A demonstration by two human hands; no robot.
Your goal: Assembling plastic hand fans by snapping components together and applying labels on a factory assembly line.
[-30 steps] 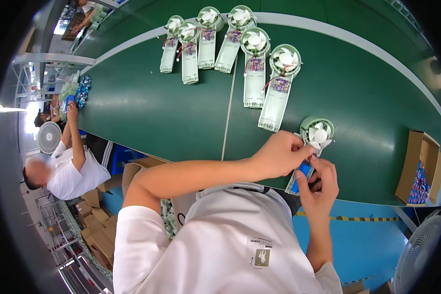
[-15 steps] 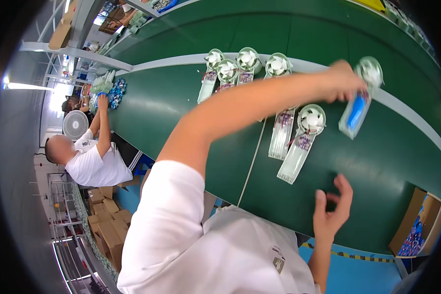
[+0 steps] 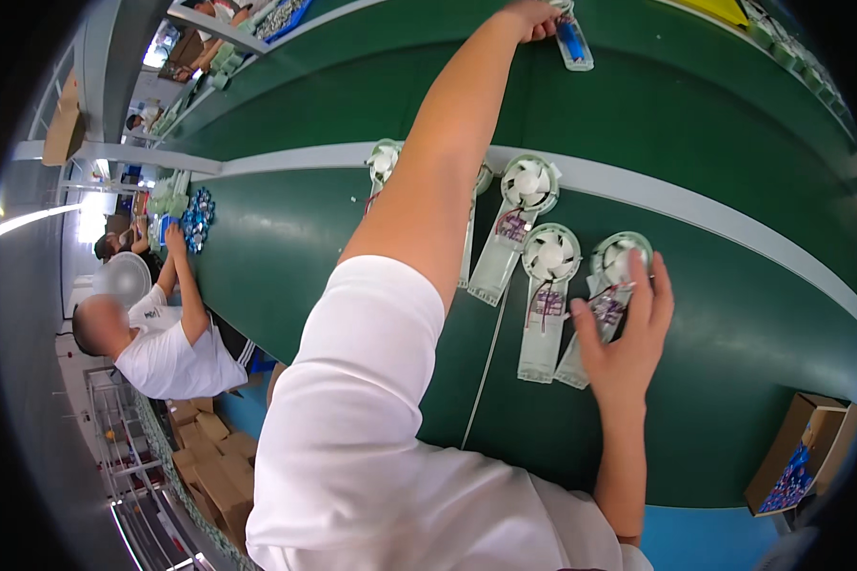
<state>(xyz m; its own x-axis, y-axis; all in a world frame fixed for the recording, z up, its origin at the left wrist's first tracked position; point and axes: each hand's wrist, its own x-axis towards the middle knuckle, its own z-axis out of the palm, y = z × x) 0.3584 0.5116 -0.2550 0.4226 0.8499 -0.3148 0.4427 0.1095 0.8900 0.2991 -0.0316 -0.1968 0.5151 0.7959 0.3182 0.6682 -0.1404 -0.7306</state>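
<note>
My left arm stretches out to the far green surface. There my left hand [image 3: 535,19] is closed on a pale handheld fan housing with a blue battery [image 3: 571,40]; the hand hides part of it. My right hand [image 3: 628,347] has its thumb and fingers spread about the rightmost open fan housing [image 3: 607,306], with fingertips over its round fan head. Whether they press on it I cannot tell. Left of that lies another open fan housing [image 3: 547,305] with a white impeller and a small circuit board. A further fan housing [image 3: 507,228] lies beyond it, and others are partly behind my left arm.
A pale rail [image 3: 657,187] divides the near green table [image 3: 705,352] from the far surface. A cardboard box [image 3: 781,457] with blue wired parts stands at the right. A co-worker [image 3: 171,343] sits at the left by blue parts [image 3: 198,219]. Cardboard boxes [image 3: 221,466] lie on the floor.
My left hand has carried the fan housing with the blue battery over the rail to the far surface. My right hand has moved up to the rightmost fan housing. The view has shifted.
</note>
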